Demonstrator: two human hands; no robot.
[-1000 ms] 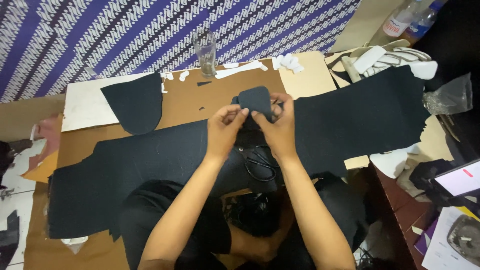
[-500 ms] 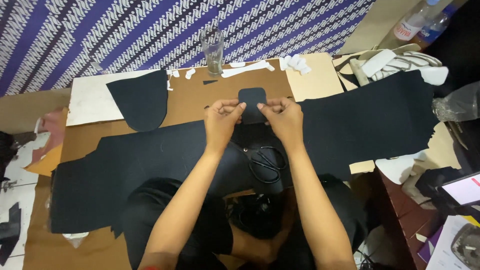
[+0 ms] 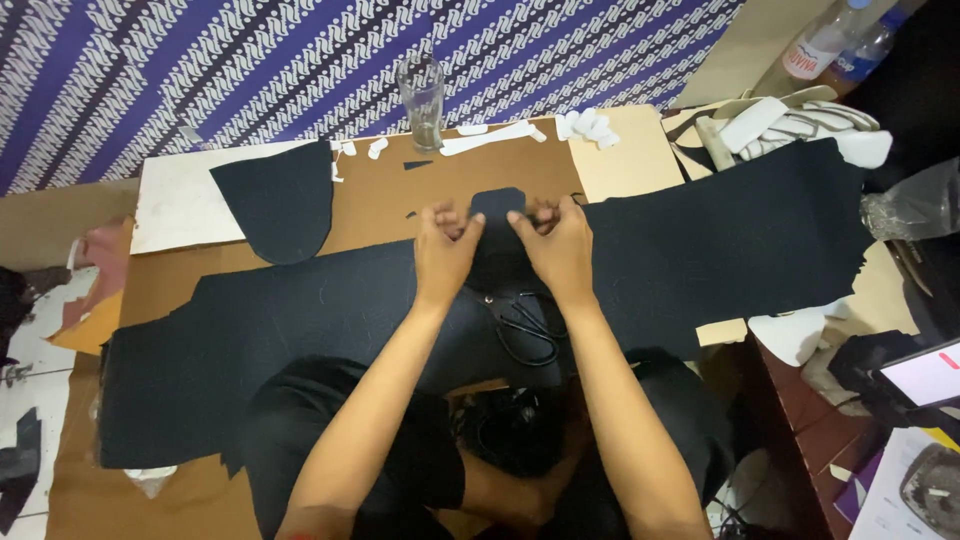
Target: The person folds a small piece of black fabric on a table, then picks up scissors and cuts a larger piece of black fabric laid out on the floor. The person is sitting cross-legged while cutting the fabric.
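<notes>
Two hands meet at the middle of the frame: the left hand (image 3: 445, 250) and the right hand (image 3: 558, 245) each pinch a side of a small black fabric piece (image 3: 497, 205), fingers curled shut on its edges. That piece lies between them, its rounded top poking above the knuckles, over a long black fabric strip (image 3: 740, 245) spanning the table (image 3: 620, 160). Black scissors (image 3: 528, 335) rest just below the wrists. Another black cut piece (image 3: 280, 200) lies upper left, a drinking glass (image 3: 421, 100) at top centre.
</notes>
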